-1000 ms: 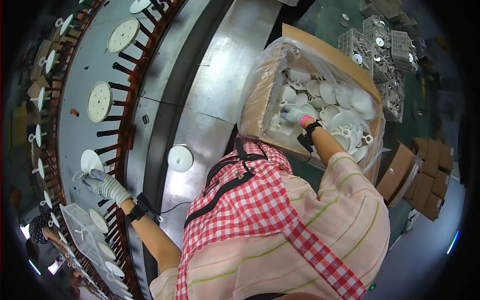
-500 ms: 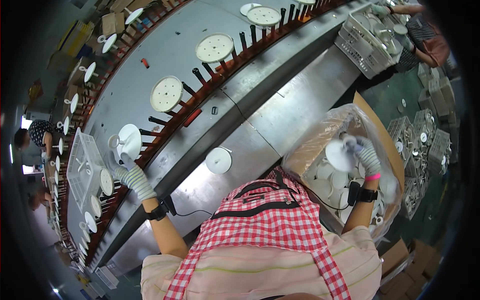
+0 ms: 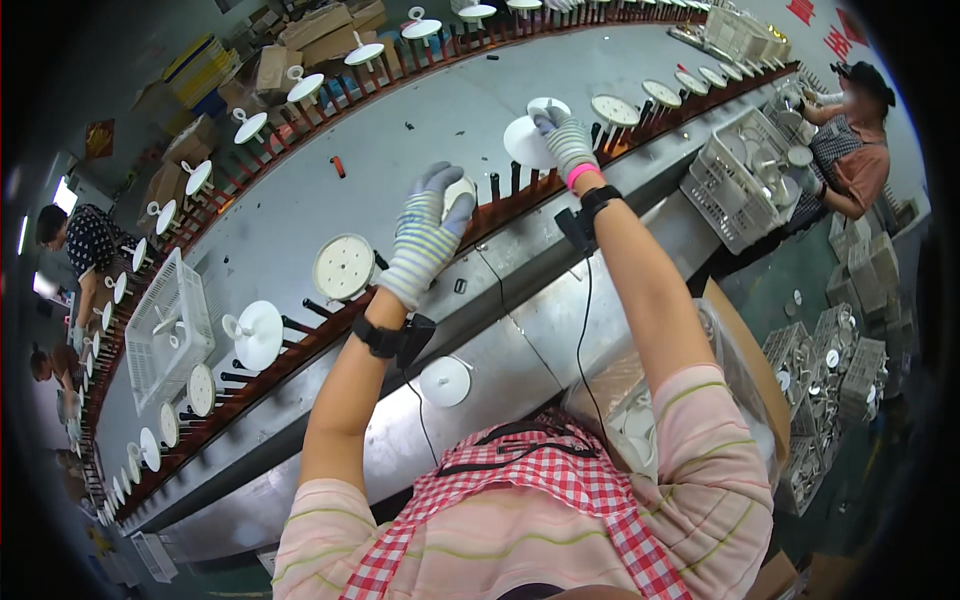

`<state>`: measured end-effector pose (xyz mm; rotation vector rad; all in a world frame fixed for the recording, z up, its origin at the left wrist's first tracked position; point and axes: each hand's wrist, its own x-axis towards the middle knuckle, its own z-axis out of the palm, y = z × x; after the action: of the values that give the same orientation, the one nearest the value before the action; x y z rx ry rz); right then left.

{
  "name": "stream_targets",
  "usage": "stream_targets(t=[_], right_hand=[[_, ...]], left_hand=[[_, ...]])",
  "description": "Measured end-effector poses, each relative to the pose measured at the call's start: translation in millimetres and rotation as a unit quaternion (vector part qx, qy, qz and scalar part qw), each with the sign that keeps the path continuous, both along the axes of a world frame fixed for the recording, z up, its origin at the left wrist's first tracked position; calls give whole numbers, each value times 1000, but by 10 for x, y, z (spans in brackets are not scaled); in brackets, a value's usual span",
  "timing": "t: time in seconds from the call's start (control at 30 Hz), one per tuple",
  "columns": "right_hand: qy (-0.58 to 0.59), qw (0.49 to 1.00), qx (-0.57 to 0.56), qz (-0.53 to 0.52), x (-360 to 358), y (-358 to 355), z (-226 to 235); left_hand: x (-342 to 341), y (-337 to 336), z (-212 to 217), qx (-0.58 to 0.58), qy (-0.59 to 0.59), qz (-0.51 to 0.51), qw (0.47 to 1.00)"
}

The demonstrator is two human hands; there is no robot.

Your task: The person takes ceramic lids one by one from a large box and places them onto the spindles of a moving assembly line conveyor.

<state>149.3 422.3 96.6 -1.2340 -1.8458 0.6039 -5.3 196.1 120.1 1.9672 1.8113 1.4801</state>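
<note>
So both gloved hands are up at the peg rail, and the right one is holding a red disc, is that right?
Not quite. In the head view the right hand holds a white disc, not a red one. Both gloved hands, the left hand too, are up at the peg rail.

Upright pegs (image 3: 497, 187) and white discs (image 3: 345, 266) are crowding the conveyor's near edge; grey middle (image 3: 400, 140) is lying open. White basket (image 3: 168, 325) is blocking its left end, crate (image 3: 735, 185) its right.

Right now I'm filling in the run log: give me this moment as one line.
left hand: gloved, on small white disc at peg rail | right hand: gloved, holding round white plastic disc over pegs | grey conveyor table
</note>
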Motion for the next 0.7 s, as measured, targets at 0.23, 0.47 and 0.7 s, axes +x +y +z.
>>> stream_targets(t=[0.23,0.47,0.7], right_hand=[[-78,994,34,65,-273,-214,-71],[-103,950,197,218,-410,-496,-582],[-245,960,-119,67,-1176,-564,-39]], left_hand=[[-47,1172,-174,-161,-55,79,982],[-375,1678,-668,-338,-55,22,939],[-854,1664,-717,-379,237,94,890]])
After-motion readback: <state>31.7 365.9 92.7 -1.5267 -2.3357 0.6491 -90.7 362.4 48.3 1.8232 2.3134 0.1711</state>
